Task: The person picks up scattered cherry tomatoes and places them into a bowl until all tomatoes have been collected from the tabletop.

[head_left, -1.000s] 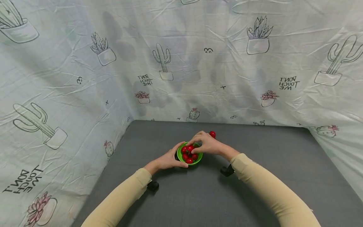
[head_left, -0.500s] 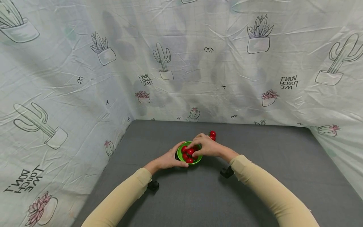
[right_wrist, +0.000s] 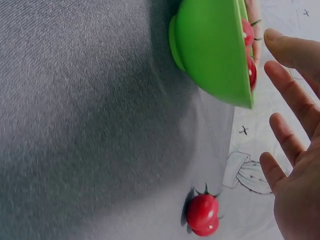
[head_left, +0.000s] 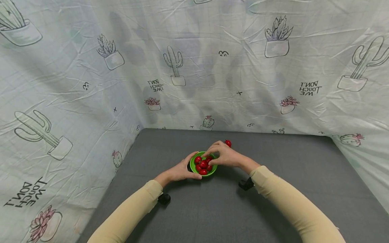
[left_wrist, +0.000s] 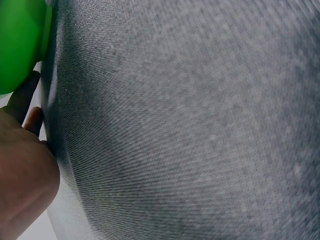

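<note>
One green bowl (head_left: 203,166) at table (head_left: 273,202) centre, five cherry tomatoes (head_left: 203,164) counted inside. Left hand (head_left: 181,169) cups bowl at 9 o'clock, fingers curled round rim. Right hand (head_left: 224,156) over rim at 2 o'clock, fingers spread, holding nothing. One loose tomato (head_left: 228,143) beyond, 1 o'clock.

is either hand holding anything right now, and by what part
The left hand holds the green bowl by its near-left rim and side. The right hand is open above the bowl, fingers spread, holding nothing.
</note>
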The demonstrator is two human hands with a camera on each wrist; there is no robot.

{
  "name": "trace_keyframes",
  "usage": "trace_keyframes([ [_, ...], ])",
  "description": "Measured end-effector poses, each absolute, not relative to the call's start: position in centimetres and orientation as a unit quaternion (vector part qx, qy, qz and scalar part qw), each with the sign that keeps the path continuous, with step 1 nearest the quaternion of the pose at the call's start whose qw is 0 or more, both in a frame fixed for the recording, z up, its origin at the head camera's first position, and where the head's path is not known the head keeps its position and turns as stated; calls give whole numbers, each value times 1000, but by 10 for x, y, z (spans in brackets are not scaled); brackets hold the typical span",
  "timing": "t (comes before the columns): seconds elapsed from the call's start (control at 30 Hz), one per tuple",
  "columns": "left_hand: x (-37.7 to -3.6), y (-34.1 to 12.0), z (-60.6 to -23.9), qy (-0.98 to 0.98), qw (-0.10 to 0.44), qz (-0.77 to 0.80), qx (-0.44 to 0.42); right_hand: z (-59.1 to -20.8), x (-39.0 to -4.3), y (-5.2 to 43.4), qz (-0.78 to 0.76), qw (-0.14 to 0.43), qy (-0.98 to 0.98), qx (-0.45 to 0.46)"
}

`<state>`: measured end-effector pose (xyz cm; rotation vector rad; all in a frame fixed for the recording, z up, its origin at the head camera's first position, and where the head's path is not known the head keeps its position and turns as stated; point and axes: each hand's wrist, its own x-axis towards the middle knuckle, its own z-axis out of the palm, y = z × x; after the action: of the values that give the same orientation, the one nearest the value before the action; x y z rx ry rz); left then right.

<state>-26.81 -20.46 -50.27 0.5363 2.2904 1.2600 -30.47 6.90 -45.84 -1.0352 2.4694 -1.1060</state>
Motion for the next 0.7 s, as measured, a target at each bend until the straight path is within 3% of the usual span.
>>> trace_keyframes([
  [0.7, -267, -204, -504, 839, 222, 461, 185, -430, -314, 147, -427, 54, 865, -259],
])
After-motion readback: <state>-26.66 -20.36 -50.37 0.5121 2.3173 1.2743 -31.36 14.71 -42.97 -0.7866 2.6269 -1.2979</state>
